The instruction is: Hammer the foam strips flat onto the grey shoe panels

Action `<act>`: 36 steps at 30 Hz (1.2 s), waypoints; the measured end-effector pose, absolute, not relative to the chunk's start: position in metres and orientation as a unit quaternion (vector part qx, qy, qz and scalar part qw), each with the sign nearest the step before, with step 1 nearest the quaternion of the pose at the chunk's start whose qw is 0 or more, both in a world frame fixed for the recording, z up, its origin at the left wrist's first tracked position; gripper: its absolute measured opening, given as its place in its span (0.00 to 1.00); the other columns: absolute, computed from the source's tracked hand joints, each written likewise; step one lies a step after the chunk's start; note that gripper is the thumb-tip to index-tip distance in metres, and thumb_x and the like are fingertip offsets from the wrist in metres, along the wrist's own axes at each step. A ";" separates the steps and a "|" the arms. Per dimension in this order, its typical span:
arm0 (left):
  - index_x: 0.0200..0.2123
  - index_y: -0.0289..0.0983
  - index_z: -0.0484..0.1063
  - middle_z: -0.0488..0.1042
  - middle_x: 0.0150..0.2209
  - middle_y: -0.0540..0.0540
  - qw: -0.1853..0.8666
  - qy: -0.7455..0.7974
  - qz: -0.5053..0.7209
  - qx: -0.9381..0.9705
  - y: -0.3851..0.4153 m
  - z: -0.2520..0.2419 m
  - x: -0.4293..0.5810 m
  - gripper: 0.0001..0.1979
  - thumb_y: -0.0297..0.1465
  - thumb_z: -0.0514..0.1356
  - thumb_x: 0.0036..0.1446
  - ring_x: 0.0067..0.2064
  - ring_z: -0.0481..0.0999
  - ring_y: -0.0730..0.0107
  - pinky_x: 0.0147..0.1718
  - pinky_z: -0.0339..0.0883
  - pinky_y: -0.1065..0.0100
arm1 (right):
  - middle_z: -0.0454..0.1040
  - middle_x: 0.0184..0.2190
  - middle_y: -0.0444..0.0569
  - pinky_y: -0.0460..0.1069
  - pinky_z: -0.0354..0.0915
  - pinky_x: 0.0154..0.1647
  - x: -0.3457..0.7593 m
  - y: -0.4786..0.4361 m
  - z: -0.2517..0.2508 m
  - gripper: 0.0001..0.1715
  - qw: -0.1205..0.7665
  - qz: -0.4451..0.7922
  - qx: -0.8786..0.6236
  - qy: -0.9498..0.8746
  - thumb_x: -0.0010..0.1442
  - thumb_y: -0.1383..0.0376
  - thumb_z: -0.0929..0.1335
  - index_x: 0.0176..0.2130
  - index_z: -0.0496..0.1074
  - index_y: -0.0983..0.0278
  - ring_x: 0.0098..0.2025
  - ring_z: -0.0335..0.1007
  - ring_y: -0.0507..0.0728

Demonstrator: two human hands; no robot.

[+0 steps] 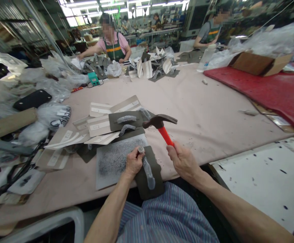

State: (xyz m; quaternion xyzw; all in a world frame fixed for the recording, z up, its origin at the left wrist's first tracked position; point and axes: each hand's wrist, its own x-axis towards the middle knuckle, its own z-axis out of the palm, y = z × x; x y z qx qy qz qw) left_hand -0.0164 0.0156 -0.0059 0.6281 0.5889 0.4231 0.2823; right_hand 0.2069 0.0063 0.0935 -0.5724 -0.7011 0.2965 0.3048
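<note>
My right hand (184, 161) grips the red handle of a claw hammer (165, 134), its dark head raised over the work. My left hand (134, 162) is closed round a short metal punch (141, 149), whose round top points up. Beneath the punch lies a dark olive panel (155, 160), partly over my lap, with a plastic-wrapped carrying handle (149, 174) on it. The panel overlaps a speckled grey board (111, 165). The punch's lower end is hidden by my fingers.
Beyond the board lie similar dark panels (114, 123) with wrapped handles and beige pieces (98, 123). Plastic bags (53, 84) crowd the left. A red sheet (263, 87) bears a cardboard box (258, 64). Two co-workers (115, 44) are across the pinkish table (182, 98).
</note>
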 end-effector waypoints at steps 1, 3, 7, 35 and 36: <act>0.38 0.39 0.75 0.79 0.36 0.47 0.278 0.590 0.424 0.628 0.016 -0.007 -0.016 0.06 0.30 0.59 0.58 0.37 0.77 0.66 0.40 0.68 0.67 | 0.66 0.22 0.46 0.48 0.51 0.25 0.206 0.004 0.097 0.20 0.276 0.240 -0.558 -0.744 0.68 0.53 0.55 0.33 0.62 0.62 0.22 0.61 0.53; 0.38 0.39 0.75 0.79 0.34 0.47 0.274 0.595 0.420 0.628 0.016 -0.008 -0.017 0.06 0.29 0.59 0.58 0.36 0.77 0.66 0.38 0.68 0.68 | 0.69 0.23 0.49 0.49 0.46 0.24 0.206 0.003 0.105 0.17 0.170 0.186 -0.535 -0.806 0.69 0.57 0.56 0.35 0.64 0.63 0.21 0.60 0.53; 0.39 0.39 0.75 0.79 0.35 0.47 0.277 0.588 0.421 0.633 0.016 -0.008 -0.016 0.07 0.29 0.58 0.59 0.37 0.77 0.65 0.39 0.67 0.67 | 0.66 0.20 0.45 0.50 0.43 0.23 0.211 0.010 0.145 0.15 0.141 0.146 -0.504 -0.840 0.69 0.59 0.58 0.34 0.63 0.62 0.19 0.55 0.52; 0.39 0.38 0.77 0.79 0.36 0.48 0.299 0.589 0.443 0.606 0.013 -0.007 -0.015 0.07 0.30 0.61 0.56 0.39 0.77 0.66 0.42 0.69 0.67 | 0.70 0.50 0.59 0.55 0.66 0.51 0.169 -0.012 0.043 0.29 0.165 0.198 -0.511 -0.820 0.68 0.55 0.63 0.61 0.60 0.68 0.50 0.69 0.62; 0.38 0.38 0.77 0.80 0.36 0.48 0.308 0.591 0.449 0.595 0.014 -0.007 -0.015 0.07 0.31 0.62 0.55 0.39 0.78 0.66 0.42 0.69 0.68 | 0.71 0.47 0.58 0.55 0.68 0.48 0.156 -0.021 0.044 0.27 0.136 0.214 -0.495 -0.831 0.67 0.56 0.62 0.60 0.62 0.68 0.47 0.71 0.62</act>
